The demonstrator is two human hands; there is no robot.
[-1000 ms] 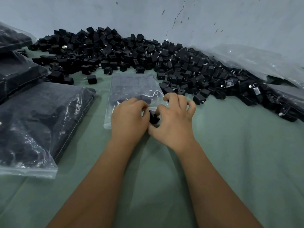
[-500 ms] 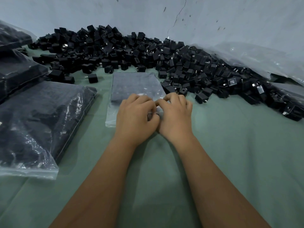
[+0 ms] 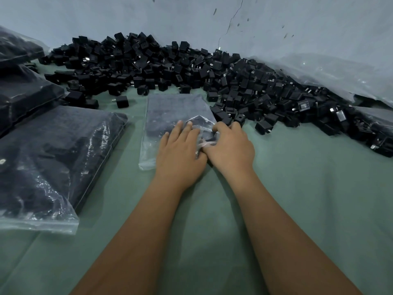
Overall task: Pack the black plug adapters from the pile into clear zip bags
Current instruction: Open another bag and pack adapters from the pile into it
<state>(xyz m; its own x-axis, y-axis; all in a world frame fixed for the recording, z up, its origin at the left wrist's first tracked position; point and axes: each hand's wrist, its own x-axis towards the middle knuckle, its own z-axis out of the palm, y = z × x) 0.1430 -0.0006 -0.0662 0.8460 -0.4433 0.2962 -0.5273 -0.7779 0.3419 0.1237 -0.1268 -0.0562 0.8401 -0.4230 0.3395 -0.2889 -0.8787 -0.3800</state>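
The clear zip bag (image 3: 170, 116) lies flat on the green counter (image 3: 297, 199), just in front of the pile of black plug adapters (image 3: 212, 71) heaped against the wall (image 3: 191, 15). Dark adapters show through the bag's film. The left hand (image 3: 180, 152) rests on the bag's near right part, fingers straight and together, pressing down. The right hand (image 3: 229, 147) touches the left, its fingers curled in a pinching grip on the bag's crumpled right edge. Filled bags (image 3: 53, 162) lie at the left; loose clear plastic (image 3: 329, 75) lies at the right
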